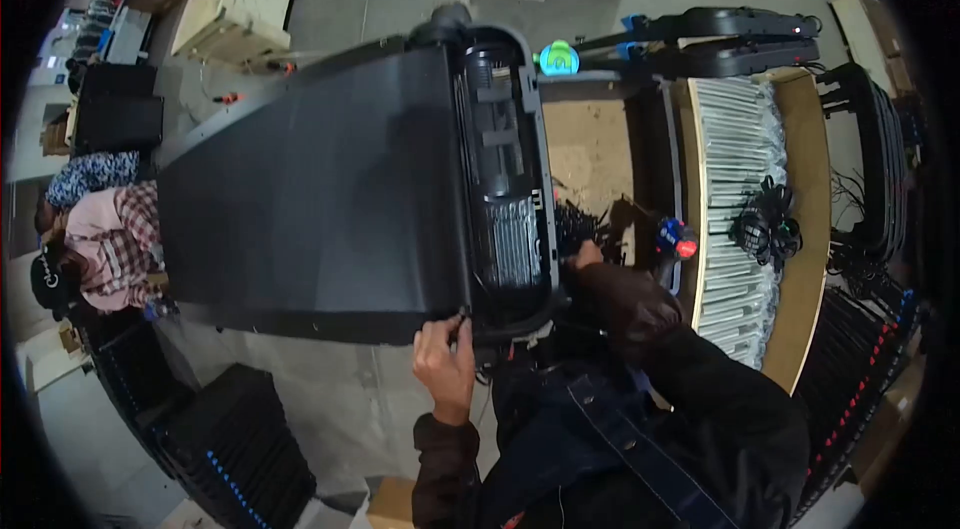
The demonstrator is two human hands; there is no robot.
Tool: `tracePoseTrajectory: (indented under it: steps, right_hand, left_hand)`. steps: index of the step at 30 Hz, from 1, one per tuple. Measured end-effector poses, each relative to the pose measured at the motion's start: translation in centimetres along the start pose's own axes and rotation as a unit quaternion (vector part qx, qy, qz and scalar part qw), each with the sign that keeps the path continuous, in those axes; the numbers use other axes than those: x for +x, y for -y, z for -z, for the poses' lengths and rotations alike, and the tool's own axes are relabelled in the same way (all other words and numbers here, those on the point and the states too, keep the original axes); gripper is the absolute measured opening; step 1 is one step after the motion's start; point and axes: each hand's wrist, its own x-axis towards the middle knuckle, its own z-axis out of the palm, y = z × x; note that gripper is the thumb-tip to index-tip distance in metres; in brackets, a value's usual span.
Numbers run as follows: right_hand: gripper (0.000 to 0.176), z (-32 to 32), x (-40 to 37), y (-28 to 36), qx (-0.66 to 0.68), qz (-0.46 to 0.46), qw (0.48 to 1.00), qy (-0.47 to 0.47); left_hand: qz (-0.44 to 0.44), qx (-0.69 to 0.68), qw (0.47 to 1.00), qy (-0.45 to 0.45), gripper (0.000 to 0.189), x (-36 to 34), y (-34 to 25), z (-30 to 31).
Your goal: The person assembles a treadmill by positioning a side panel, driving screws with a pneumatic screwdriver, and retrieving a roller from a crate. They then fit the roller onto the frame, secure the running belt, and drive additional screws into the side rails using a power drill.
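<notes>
A large black treadmill-like frame with a wide dark belt (320,189) stretches across the view, its open end compartment (500,139) showing a motor and silvery parts. My left hand (445,364) is at the near corner of the belt, thumb and fingertips pinched together on something too small to make out. To the right of the compartment, my right hand (587,254) reaches into a pile of small black parts (585,224) in a tray (590,144); its fingertips are hidden among them. A blue and red tool (677,238) lies right of that hand.
Right of the tray, a wooden crate (815,229) holds wrapped silvery parts and a black bundle (768,229). A green and blue round object (559,58) is at the tray's far corner. Two people (100,239) are at the left. Black stacks (240,439) stand lower left.
</notes>
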Motion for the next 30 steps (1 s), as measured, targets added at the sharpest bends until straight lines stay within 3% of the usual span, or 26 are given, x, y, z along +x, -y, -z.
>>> tracePoseTrajectory:
  steps: [4, 13, 18, 19, 20, 21, 22, 23, 25, 27, 28, 30]
  right_hand:
    - [0.052, -0.1, 0.9, -0.6, -0.013, -0.022, 0.994, 0.101]
    - [0.05, -1.1, -0.7, 0.8, -0.007, -0.02, 0.999, -0.036]
    - [0.046, 0.3, -1.9, 0.6, -0.029, 0.002, 0.992, -0.125]
    - [0.034, 2.3, -5.3, 1.5, 0.022, 0.013, 0.985, -0.17]
    - [0.022, 3.7, -7.0, 1.9, 0.21, 0.051, 0.96, -0.176]
    - [0.017, 5.4, -9.2, 2.2, 0.349, 0.063, 0.928, -0.116]
    - [0.012, 8.5, -14.0, 5.0, 0.479, 0.057, 0.874, -0.057]
    - [0.014, 8.6, -14.7, 3.4, 0.612, 0.106, 0.784, 0.002]
    - [0.02, 11.4, -25.1, 7.2, 0.616, 0.124, 0.777, -0.023]
    - [0.034, 11.6, -31.7, 8.3, 0.614, 0.156, 0.773, 0.034]
    - [0.033, 10.6, -33.8, 8.3, 0.625, 0.19, 0.755, 0.057]
    - [0.03, 8.2, -36.2, 8.3, 0.572, 0.227, 0.782, 0.094]
  left_hand:
    - [-0.032, 0.007, 0.999, -0.016, 0.01, -0.7, 1.3, -0.1]
    - [-0.086, -0.071, 0.993, 0.023, 0.013, -0.9, 3.4, 1.3]
    - [-0.167, -0.101, 0.98, 0.032, 0.017, -0.3, 4.8, 1.7]
    - [-0.171, -0.129, 0.976, 0.048, 0.015, -0.2, 4.8, 2.1]
    - [-0.128, -0.173, 0.974, 0.075, 0.014, -0.6, 5.0, 2.6]
    - [-0.087, -0.217, 0.968, 0.096, 0.014, -0.6, 4.9, 2.7]
    - [-0.051, -0.241, 0.963, 0.108, 0.012, -0.9, 4.3, 3.5]
    - [-0.051, -0.274, 0.953, 0.119, 0.012, -1.5, 4.5, 3.3]
    - [-0.063, -0.325, 0.928, 0.174, 0.014, -2.2, 3.7, 3.4]
    - [-0.036, -0.382, 0.895, 0.229, 0.018, -3.4, 2.5, 2.6]
    - [-0.072, -0.408, 0.881, 0.228, 0.022, -3.7, 2.6, 1.7]
    - [0.088, -0.471, 0.788, 0.387, 0.025, -4.1, 1.1, 3.3]
